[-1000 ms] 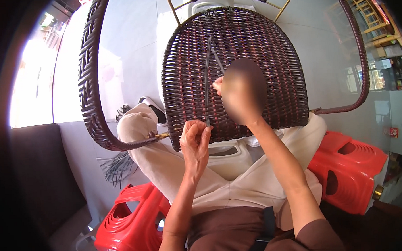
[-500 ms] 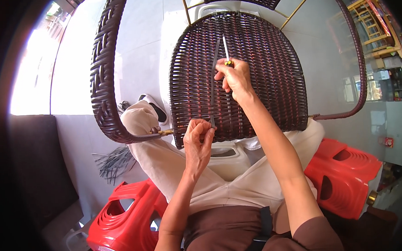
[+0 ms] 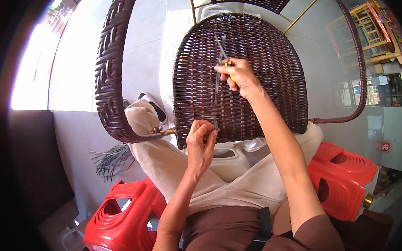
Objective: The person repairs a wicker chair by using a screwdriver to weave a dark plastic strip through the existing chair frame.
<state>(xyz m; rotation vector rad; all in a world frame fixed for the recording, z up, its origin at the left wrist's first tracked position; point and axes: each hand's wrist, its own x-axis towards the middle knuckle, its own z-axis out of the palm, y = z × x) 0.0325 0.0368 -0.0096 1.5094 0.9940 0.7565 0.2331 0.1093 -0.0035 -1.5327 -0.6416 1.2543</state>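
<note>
The woven chair seat (image 3: 270, 79), dark brown plastic rattan, lies in front of me over my knees. My right hand (image 3: 242, 77) is closed around a screwdriver (image 3: 228, 63) with a yellow-and-black handle, its thin metal blade pointing away from me. A long dark grey strip (image 3: 216, 94) runs lengthwise over the weave, passing by the right fingertips and crossing the blade. Near the seat's front edge, my left hand (image 3: 200, 141) pinches the strip's near end between thumb and curled fingers. Whether the strip is threaded into the weave there is hard to see.
Wrapped armrest loops (image 3: 110, 75) curve up at both sides of the seat. Loose grey strips (image 3: 113, 161) lie on the floor at left. Red plastic stools stand at lower left (image 3: 120, 221) and lower right (image 3: 344, 178). A bamboo frame (image 3: 375, 31) is at far right.
The screwdriver's blade has swung left and now crosses the strip, where before it stood apart on the strip's right. The left hand keeps its pinch; the whole view has shifted slightly.
</note>
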